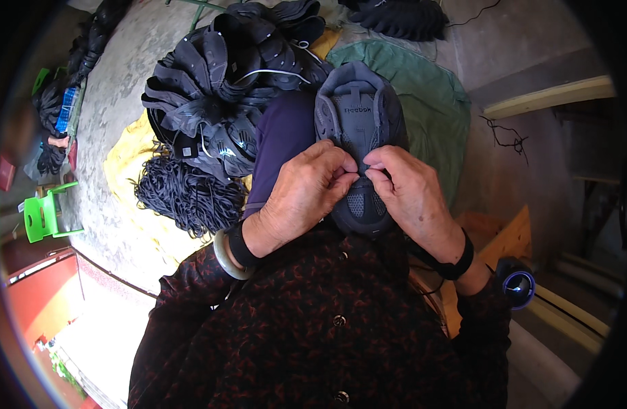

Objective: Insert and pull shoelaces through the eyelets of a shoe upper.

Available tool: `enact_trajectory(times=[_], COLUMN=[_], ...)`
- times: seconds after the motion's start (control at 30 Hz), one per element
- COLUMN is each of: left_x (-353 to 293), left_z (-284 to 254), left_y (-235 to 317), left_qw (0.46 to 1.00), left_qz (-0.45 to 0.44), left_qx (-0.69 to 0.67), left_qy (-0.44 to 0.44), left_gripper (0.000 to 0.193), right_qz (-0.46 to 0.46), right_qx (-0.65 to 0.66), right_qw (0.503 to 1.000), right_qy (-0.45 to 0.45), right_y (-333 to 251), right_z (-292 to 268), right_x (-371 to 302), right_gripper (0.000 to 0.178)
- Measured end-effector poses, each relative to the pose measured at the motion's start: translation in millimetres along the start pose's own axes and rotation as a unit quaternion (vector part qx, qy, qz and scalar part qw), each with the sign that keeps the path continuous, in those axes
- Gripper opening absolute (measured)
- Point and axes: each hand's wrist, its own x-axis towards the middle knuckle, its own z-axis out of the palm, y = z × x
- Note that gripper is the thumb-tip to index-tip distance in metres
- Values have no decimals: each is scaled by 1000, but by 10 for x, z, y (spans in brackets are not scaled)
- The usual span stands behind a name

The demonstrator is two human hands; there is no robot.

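Observation:
A dark grey sneaker [360,123] lies over my lap, its toe pointing toward me and its heel opening away. My left hand [310,178] pinches thumb and forefinger together at the left side of the lacing area, just above the mesh toe. Opposite it, my right hand [410,187] makes the same kind of pinch, the fingertips of both hands nearly meeting. Whatever sits between the fingers is too small or too covered to make out. Left of the shoe is my purple trouser leg [283,140]. Beyond it lies a tangled bundle of dark shoelaces [185,196].
Many dark shoe uppers [204,71] are heaped at the far left of my lap. Yellow cloth [126,153] and green cloth [433,102] spread around. A green chair [42,215] stands left; a wooden box [497,235] and a pale wooden bar [552,99] are at right.

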Motion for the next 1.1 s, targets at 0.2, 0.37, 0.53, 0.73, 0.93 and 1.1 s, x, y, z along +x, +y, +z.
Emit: enact_trajectory(times=[0.2, 0.37, 0.53, 0.73, 0.93, 1.1], left_x=[49, -202, -1089, -2943, -4190, -4435], left_z=[-188, -872, -2363, -4711, -5954, -5993], left_y=[12, -299, -1373, -2167, -1546, -1173], left_qw=[997, 983, 873, 662, 508, 557], left_qz=[4, -95, -243, -479, -488, -526], left_qx=[71, 158, 391, 549, 660, 521], left_qy=[-28, 22, 161, 177, 261, 376], left_gripper=[13, 11, 6, 30, 37, 35], right_qz=[14, 224, 300, 294, 259, 207], right_qx=[24, 149, 274, 407, 504, 450], right_qw=[1000, 953, 896, 864, 798, 831], right_qy=[-2, -138, -181, -45, 206, 252], right_y=[-25, 240, 423, 729, 1280, 1455], right_z=[-104, -579, -1078, -1572, -2646, -3644], right_x=[10, -88, -187, -409, -807, -1052], right_gripper=[15, 13, 17, 18, 23, 38])
